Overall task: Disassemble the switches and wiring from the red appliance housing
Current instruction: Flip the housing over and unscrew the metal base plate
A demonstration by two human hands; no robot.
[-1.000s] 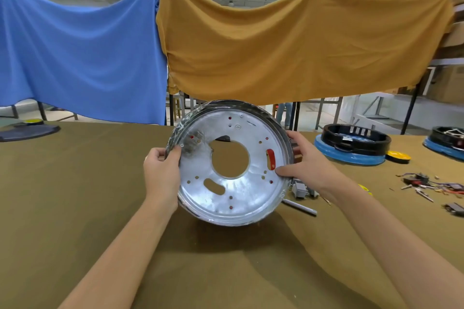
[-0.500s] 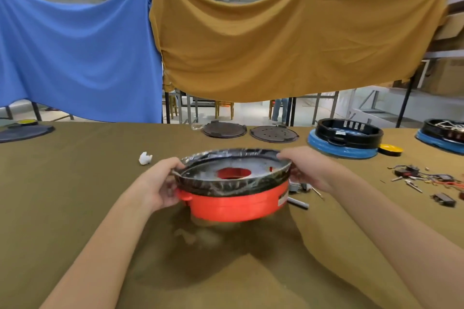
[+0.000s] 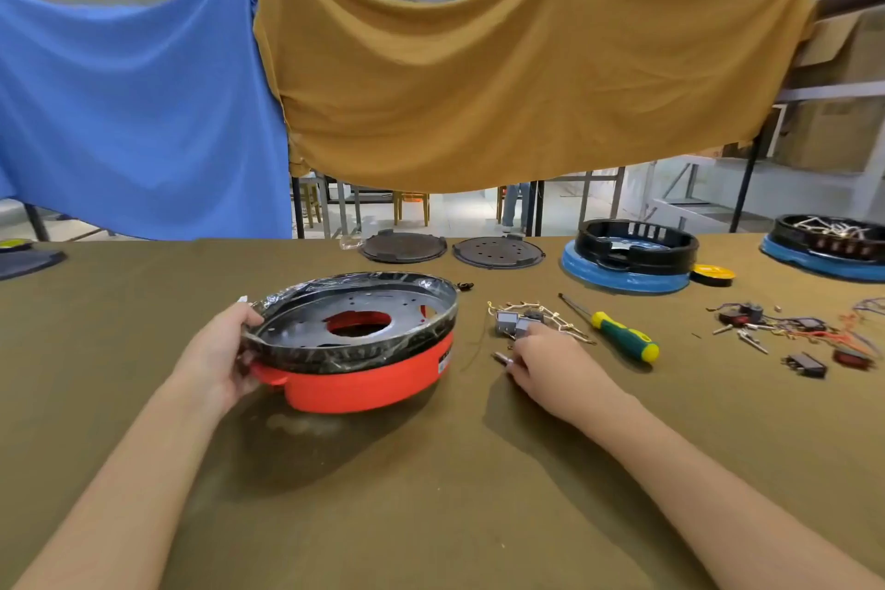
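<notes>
- A blue cloth (image 3: pixel 134 110) hangs at the far left, above the olive-covered surface (image 3: pixel 431 493).
- The left hand (image 3: pixel 218 355) grips the left edge of the red appliance housing (image 3: pixel 368 381), thumb over its film-wrapped black rim and fingers curled below, near a small red tab.
- The housing sits on the surface left of centre, slightly tilted, its metal plate (image 3: pixel 354 319) facing up with a round hole in the middle showing red beneath.
- A mustard cloth (image 3: pixel 503 86) hangs behind, with two dark round discs (image 3: pixel 450 249) lying side by side on the surface beneath it.
- The right hand (image 3: pixel 550 362) rests on the surface right of the housing, apart from it; its fingers are curled at a thin metal piece (image 3: pixel 500 357), though whether they pinch it cannot be told.
- Just beyond that hand lie grey switches with pale wiring (image 3: pixel 527 321).
- A green and yellow screwdriver (image 3: pixel 618 333) lies right of those.
- Farther back stands a blue and black housing (image 3: pixel 632 261), a yellow disc (image 3: pixel 713 274) beside it.
- Loose wires and small parts (image 3: pixel 795 335) are scattered at the right.
- Another blue and black housing (image 3: pixel 833 244) sits at the far right edge.
</notes>
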